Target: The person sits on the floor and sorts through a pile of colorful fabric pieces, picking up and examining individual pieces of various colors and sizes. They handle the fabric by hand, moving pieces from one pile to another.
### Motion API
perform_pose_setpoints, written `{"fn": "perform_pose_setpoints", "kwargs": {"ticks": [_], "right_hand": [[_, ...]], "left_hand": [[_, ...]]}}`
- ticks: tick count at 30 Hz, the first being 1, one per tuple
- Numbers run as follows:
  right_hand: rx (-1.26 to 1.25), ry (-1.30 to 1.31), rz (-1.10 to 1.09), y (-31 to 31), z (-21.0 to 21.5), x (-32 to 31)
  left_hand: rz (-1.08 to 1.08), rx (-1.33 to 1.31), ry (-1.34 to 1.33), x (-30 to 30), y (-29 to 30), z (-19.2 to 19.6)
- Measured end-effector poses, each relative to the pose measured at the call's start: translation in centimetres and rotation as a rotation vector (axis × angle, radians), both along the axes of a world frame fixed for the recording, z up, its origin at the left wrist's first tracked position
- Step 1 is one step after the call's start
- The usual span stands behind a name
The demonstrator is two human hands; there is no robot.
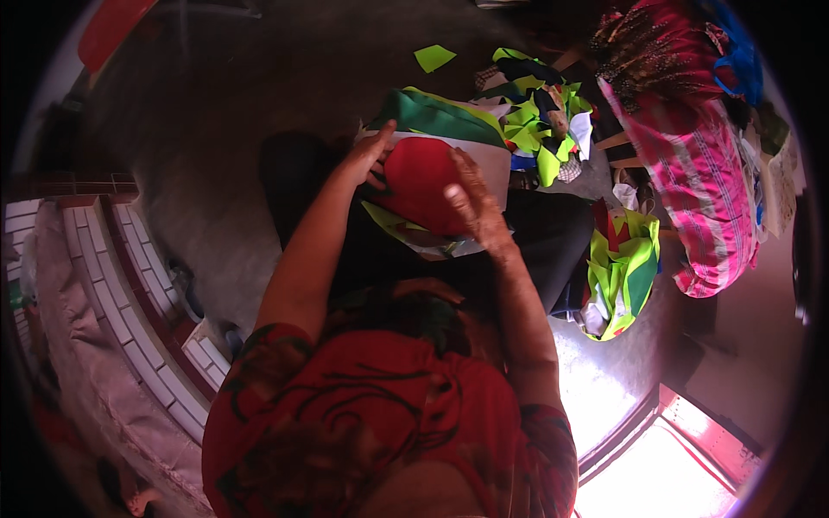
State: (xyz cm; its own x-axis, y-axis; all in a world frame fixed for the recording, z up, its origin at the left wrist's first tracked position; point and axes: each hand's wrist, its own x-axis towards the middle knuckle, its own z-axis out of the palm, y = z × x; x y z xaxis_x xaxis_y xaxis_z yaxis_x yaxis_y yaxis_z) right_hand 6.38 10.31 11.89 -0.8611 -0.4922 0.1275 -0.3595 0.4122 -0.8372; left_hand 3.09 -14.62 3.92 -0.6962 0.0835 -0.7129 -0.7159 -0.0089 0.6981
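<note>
Grey floor; both hands [367, 155] [471, 203] apparently grip red cloth [423, 186].

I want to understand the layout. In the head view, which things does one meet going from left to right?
White tiled ledge → left hand → red fabric piece → right hand → green and yellow cloth heap → pink striped bundle.

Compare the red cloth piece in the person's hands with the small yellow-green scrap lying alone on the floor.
The red cloth piece is far bigger than the yellow-green scrap. The red piece is held between the left hand and right hand, over a green and white cloth; the scrap lies untouched on the grey floor. The red piece has a rounded outline, while the scrap looks angular and flat. Both seem to be plain cut fabric.
</note>
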Motion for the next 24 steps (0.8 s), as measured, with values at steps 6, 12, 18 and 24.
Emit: {"fn": "perform_pose_setpoints", "kwargs": {"ticks": [6,12,18,24], "right_hand": [[-0.218,-0.414,-0.294,6.2,-0.7,-1.6],[-0.460,-0.471,-0.481,8.8,-1.0,-1.5],[-0.426,-0.510,-0.445,8.3,-1.0,-1.5],[-0.449,-0.515,-0.434,8.6,-1.4,-1.6]], "left_hand": [[-0.145,-0.213,0.102,-0.4,0.8,-1.0],[-0.205,-0.436,0.104,-0.7,-0.3,-1.3],[-0.501,-1.005,0.171,-0.3,-2.5,-0.2],[-0.446,-1.172,0.046,0.6,-2.0,0.1]]}}
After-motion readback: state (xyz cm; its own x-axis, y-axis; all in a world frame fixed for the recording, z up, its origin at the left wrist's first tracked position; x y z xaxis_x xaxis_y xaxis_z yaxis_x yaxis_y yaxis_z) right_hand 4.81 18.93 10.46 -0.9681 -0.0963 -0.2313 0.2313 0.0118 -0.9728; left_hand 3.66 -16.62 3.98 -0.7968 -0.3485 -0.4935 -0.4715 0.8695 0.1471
